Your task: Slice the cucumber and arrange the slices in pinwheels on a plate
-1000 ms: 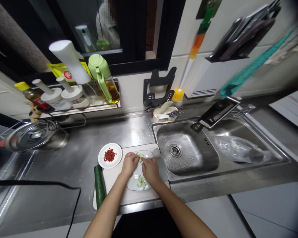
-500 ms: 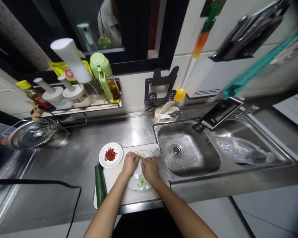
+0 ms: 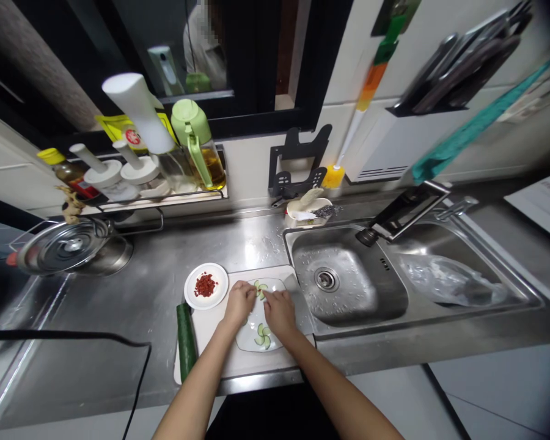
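Pale green cucumber slices (image 3: 260,288) lie in a pinwheel near the far side of a serving plate (image 3: 253,336). My left hand (image 3: 241,300) is at their left edge, its fingers bent together; whatever is between the fingertips is too small to make out. From the right, my right hand (image 3: 280,313) stretches its index finger to the slices, holding nothing visible. Closer to me on the plate is a second pinwheel of cucumber slices (image 3: 263,336). Another slice shows partly beside my left wrist. Under the plate is a pale cutting board (image 3: 211,342).
A white dish (image 3: 189,287) with chopped red bits (image 3: 205,285) sits at upper left. Along the board's left edge lies a whole cucumber (image 3: 186,342). The sink (image 3: 348,275) is at right, a lidded pot (image 3: 73,247) at far left, and a condiment shelf (image 3: 178,198) behind.
My hands have drawn slightly apart, showing more of the far pinwheel. My right index finger has shifted a little right. The whole view has moved slightly.
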Tool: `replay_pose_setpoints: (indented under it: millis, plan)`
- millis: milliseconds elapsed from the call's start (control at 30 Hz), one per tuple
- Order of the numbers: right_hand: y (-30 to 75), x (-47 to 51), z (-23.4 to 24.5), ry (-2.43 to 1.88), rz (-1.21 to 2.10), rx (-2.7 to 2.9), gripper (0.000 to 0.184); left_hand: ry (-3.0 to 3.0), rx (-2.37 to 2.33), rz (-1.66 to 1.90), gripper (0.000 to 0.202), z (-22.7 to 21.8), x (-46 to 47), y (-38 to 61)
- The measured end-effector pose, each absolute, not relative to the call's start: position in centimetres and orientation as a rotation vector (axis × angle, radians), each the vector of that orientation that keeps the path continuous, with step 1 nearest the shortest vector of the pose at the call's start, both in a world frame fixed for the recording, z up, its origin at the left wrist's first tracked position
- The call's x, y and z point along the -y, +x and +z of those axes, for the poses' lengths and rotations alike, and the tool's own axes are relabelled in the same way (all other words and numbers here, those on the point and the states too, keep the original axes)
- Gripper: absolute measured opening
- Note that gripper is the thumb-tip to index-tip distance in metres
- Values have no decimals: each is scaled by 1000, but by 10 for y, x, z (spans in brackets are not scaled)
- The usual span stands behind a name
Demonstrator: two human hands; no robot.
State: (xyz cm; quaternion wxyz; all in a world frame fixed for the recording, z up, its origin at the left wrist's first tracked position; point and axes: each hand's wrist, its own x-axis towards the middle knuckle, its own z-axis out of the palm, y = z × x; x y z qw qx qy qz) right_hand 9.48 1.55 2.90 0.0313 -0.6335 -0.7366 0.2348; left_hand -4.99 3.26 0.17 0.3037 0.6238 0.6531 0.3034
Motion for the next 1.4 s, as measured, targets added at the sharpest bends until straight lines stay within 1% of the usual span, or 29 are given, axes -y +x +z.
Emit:
replay_pose_setpoints:
  millis: [167,267,433,533,633,900,1167,1400]
  plan:
    - [97,-13,37,-1963,766,2238,33,1671,-1779,814,20,8,-21,-63]
    - [99,-9,41,-1945,776,2235,31,1676,-1892,776,22,10,-13,-82]
    - [98,3,45,-1920,789,2257,28,1605,-2283,559,25,18,-6,-122]
    - [95,9,45,-1901,802,2281,26,1575,-2425,380,25,23,-6,-135]
    - [93,15,45,-1874,822,2317,25,1559,-2465,246,27,24,-6,-139]
    - [91,25,45,-1835,847,2347,26,1529,-2480,81,30,19,-8,-136]
    - [91,31,47,-1802,856,2324,25,1566,-2503,92,30,18,-8,-134]
    - [95,35,53,-1823,883,2323,25,1574,-2428,381,25,16,4,-139]
